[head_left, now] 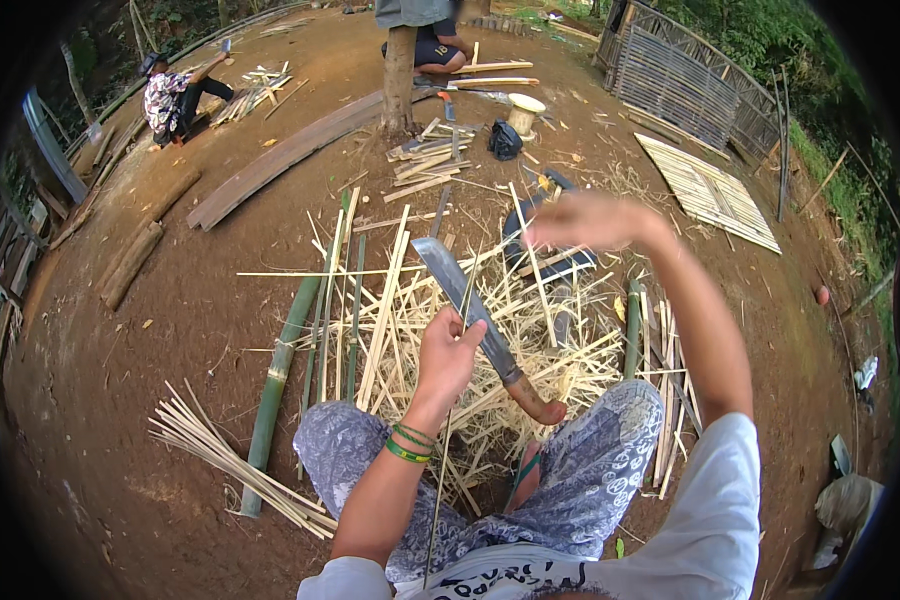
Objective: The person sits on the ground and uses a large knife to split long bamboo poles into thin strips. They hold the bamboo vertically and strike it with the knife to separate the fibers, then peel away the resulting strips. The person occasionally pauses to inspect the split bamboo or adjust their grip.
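My left hand (446, 362) is closed around the middle of a machete (448, 272), with the thumb against the blade. The dark blade points up and to the left, and its curved wooden handle (536, 400) hangs free at the lower right, above my lap. A thin dark strip (438, 500) runs from the left hand down past my left thigh. My right hand (585, 222) is raised ahead on the right, away from the machete. Its fingers are smeared by motion, so whether they hold anything is unclear. Beneath both hands lies a heap of pale bamboo strips and shavings (395, 335).
Green bamboo poles (275, 400) and a strip bundle (235, 465) lie left. Ahead are a tree trunk (400, 80), a long plank (280, 165), a black bag (505, 140) and a pale spool-shaped stool (522, 115). A slatted panel (705, 190) lies right. Two other people sit farther off.
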Motion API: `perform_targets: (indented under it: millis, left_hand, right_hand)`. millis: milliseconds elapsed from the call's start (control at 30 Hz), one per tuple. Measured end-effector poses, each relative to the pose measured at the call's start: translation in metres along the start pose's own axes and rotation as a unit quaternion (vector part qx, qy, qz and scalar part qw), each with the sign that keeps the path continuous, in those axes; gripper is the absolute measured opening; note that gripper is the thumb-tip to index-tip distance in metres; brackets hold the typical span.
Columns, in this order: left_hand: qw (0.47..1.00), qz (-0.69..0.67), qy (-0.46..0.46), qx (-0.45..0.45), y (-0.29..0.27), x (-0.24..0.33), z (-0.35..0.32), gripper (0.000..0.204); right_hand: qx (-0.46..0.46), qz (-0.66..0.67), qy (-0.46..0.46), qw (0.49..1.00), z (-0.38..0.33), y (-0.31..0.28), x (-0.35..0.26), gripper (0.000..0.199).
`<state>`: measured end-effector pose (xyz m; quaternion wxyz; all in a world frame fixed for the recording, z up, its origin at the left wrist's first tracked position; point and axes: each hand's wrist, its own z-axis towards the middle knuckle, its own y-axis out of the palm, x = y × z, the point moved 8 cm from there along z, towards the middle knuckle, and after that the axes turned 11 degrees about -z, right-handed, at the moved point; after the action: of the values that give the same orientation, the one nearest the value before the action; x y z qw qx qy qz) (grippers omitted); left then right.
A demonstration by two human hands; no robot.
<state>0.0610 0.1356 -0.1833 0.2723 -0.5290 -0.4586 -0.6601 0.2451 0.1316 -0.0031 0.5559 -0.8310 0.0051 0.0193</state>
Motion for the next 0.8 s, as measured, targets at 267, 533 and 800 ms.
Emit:
perform_targets:
  millis: [267, 533, 800]
  left_hand:
    - [0.999, 0.004, -0.049, 0.001, -0.001, 0.008, -0.002, 0.004]
    - [0.999, -0.03, -0.015, 0.015, 0.002, 0.011, -0.002, 0.003]
    - [0.998, -0.002, -0.061, 0.023, -0.002, 0.016, -0.007, 0.018]
  right_hand:
    - [-0.115, 0.36, -0.049, 0.925, -0.028, 0.216, -0.068, 0.079]
    - [0.086, 0.398, 0.019, 0.913, -0.021, 0.218, -0.057, 0.031]
    - [0.103, 0.508, 0.054, 0.853, -0.032, 0.217, -0.063, 0.029]
